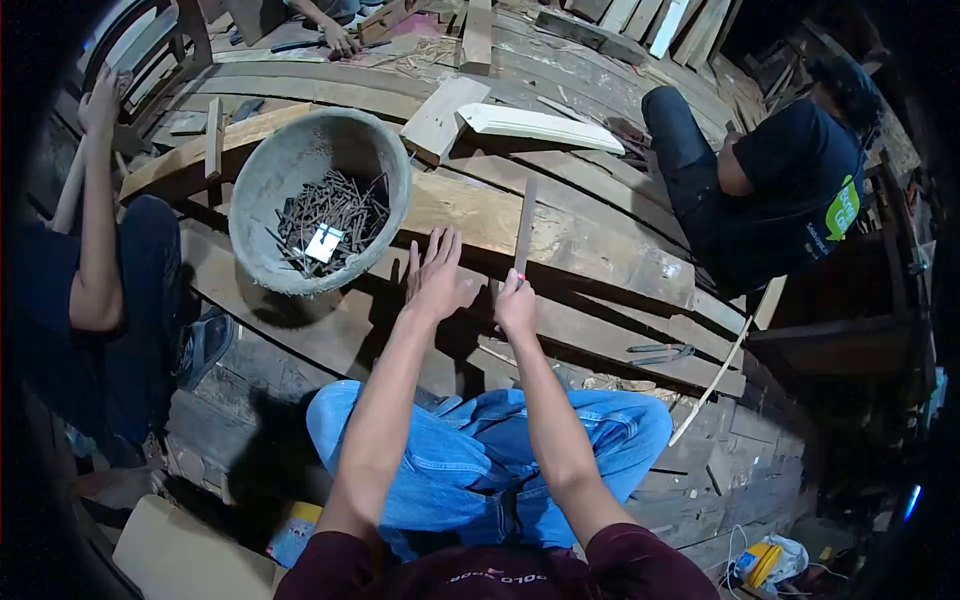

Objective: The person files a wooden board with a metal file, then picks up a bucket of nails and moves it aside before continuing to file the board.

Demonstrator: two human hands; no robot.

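My right hand [516,306] is closed around the handle of a flat file [527,222], a long metal blade with a bit of red at its base. The blade points away from me, over the thick wooden beam [600,248]. My left hand [436,280] has its fingers stretched out, with the fingertips at the beam's near side. Left of that hand stands a grey bucket [243,205] with many nails [335,205] inside. A small bright rectangle [324,242] lies on the nails.
Pincers [660,354] lie on the planks at the right. A white-edged board [540,126] rests beyond the beam. One person [770,190] sits at the right, another [95,290] at the left. Another person's hand [342,40] shows at the back. Cardboard [190,555] lies lower left.
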